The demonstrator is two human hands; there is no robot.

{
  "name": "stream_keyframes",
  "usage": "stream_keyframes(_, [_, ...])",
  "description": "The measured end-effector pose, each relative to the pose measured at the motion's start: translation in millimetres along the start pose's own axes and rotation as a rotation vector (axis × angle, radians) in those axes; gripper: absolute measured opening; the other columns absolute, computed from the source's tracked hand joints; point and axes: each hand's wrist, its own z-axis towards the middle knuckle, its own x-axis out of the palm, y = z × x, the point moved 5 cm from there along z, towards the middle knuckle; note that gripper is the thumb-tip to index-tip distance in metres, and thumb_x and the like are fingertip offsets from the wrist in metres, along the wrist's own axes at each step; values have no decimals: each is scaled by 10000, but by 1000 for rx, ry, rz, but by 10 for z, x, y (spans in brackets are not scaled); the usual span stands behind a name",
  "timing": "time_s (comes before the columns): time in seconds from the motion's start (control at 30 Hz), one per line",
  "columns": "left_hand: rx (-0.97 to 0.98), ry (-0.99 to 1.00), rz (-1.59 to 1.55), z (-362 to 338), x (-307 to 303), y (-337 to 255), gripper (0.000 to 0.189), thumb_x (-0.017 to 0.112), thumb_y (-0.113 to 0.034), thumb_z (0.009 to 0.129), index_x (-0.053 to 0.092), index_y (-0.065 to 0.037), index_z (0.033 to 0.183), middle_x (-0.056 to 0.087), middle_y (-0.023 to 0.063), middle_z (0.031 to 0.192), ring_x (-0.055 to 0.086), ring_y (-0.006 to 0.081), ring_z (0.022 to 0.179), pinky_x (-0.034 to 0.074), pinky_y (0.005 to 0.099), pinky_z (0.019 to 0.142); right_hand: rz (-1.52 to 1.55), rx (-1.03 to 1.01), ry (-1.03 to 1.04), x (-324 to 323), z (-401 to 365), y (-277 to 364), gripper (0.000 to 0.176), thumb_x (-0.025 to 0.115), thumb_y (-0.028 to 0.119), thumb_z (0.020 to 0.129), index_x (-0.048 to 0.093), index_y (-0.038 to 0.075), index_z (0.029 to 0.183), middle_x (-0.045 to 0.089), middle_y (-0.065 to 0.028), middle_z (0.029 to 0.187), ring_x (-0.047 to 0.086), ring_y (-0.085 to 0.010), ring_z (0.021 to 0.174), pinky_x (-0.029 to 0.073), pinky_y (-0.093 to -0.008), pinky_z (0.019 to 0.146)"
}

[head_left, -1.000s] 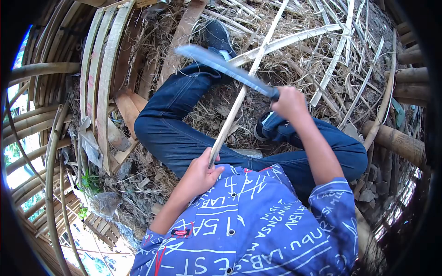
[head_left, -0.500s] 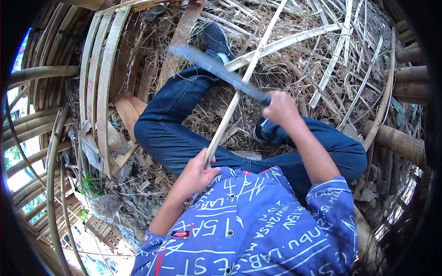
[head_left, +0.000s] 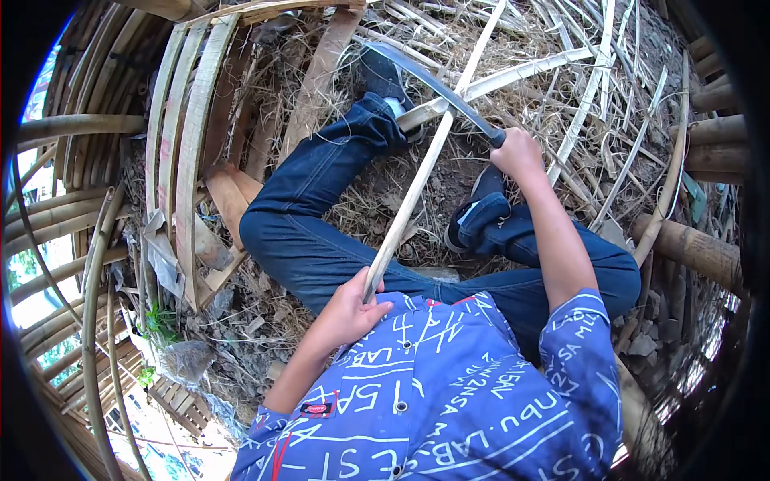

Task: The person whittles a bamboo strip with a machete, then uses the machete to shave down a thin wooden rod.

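My left hand is closed around the near end of a long, narrow bamboo strip, close in front of my shirt. The strip slants away from me, up and to the right. In my right hand is the dark handle of a machete. Its long grey blade points up and left and crosses over the strip well beyond its middle. Under that crossing lies a wider bamboo slat, running from beside my shoe toward the upper right.
Pale bamboo strips and curly shavings litter the ground ahead. At left stands a slatted wooden frame. Bamboo poles wall the left side, and a thick bamboo pole lies at right. My bent legs surround the work.
My right hand has moved forward and slightly right, carrying the machete farther along the strip toward its far end. My left hand keeps its hold on the near end, shifted only slightly.
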Motion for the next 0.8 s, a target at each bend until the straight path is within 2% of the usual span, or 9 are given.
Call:
stream_keyframes(0.07, [3,8,-3,17,-19,-8,284,715,-49,820,485,-55,987,420,-71,670,365,-3,561,296,175,487,12,-42,-46,-3,-47,11,302,659,222,712,673,-18,894,681,-245,924,667,-388,901,528,-467,831])
stream_keyframes(0.13, [-57,-3,-33,19,-48,-39,283,718,-56,821,485,-57,982,405,-79,659,355,-4,552,296,176,486,102,-38,52,96,-124,59,296,635,196,704,666,-37,883,677,-254,903,663,-404,883,526,-475,832])
stream_keyframes(0.2, [-30,-2,-10,58,-75,-74,278,713,-49,818,483,-61,974,391,-86,641,348,-2,542,283,186,477,221,-105,66,45,-458,274,254,621,185,696,686,6,864,677,-246,848,667,-403,838,535,-470,811])
stream_keyframes(0.3, [-37,-5,13,99,-115,-48,270,700,-29,808,483,-65,964,384,-85,612,353,6,527,263,205,468,149,-302,143,184,-940,543,193,669,227,704,686,62,803,674,-209,767,666,-397,750,541,-472,749])
stream_keyframes(0.47, [-19,-28,46,84,-90,-89,269,703,-41,813,483,-56,967,383,-79,608,347,12,529,278,206,475,153,-430,250,161,-1314,714,219,677,237,648,670,70,789,668,-195,747,658,-388,745,529,-482,736])
stream_keyframes(0.6, [10,-57,77,70,-39,-43,277,714,-61,820,485,-46,975,402,-59,632,360,22,543,303,210,482,-13,-364,143,114,-919,522,218,680,247,652,680,91,805,679,-187,780,673,-364,783,539,-468,739])
stream_keyframes(0.67, [11,-52,95,18,-28,-76,278,716,-64,820,485,-46,975,407,-54,639,366,25,548,309,211,485,14,-188,108,88,-585,318,255,671,214,662,700,76,875,691,-198,849,682,-361,843,546,-431,825])
stream_keyframes(0.73, [11,-47,114,5,-16,-75,280,718,-66,821,486,-45,975,411,-49,647,372,28,553,315,212,488,87,-30,122,16,-283,94,253,641,183,696,691,24,886,689,-222,929,673,-381,879,537,-451,821])
stream_keyframes(0.8, [11,-35,55,39,21,-34,276,714,-60,821,486,-44,975,410,-46,643,372,30,552,318,215,490,71,16,38,-17,-103,-7,274,640,187,700,678,-13,884,684,-240,913,669,-390,884,533,-455,821])
